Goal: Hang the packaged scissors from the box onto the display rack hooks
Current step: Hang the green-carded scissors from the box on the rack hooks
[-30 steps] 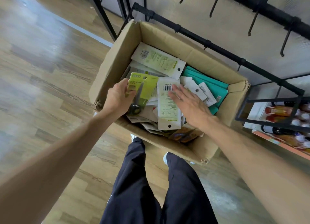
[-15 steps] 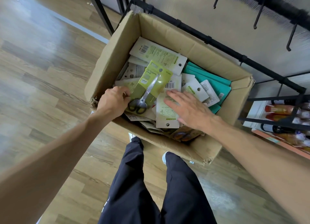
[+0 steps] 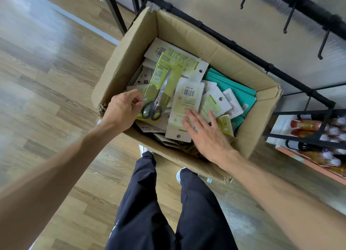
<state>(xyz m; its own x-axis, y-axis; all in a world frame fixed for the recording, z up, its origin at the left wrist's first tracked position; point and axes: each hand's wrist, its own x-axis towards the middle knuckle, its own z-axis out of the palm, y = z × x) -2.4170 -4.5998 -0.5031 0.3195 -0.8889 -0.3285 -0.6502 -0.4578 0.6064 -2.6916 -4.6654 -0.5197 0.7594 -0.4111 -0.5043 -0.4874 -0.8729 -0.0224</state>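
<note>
Left hand (image 3: 121, 111) pinches scissors pack (image 3: 159, 88) at handle end, box (image 3: 131, 49) nine o'clock. Right hand (image 3: 204, 131) flat, fingers spread on packs. Card light, stiff, bendy; best held near hang-hole.

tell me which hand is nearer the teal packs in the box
Right. The right hand lies flat on white cards just beside the teal packs; the left hand pinches the green scissors pack across the box.

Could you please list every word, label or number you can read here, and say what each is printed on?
"SCISSORS": green scissors pack, held by the left hand.
"GRIP": same pack.
"GR 5002", uncertain: above the barcode on the white pack under the right hand.
All other print: too small or blurred.
</note>
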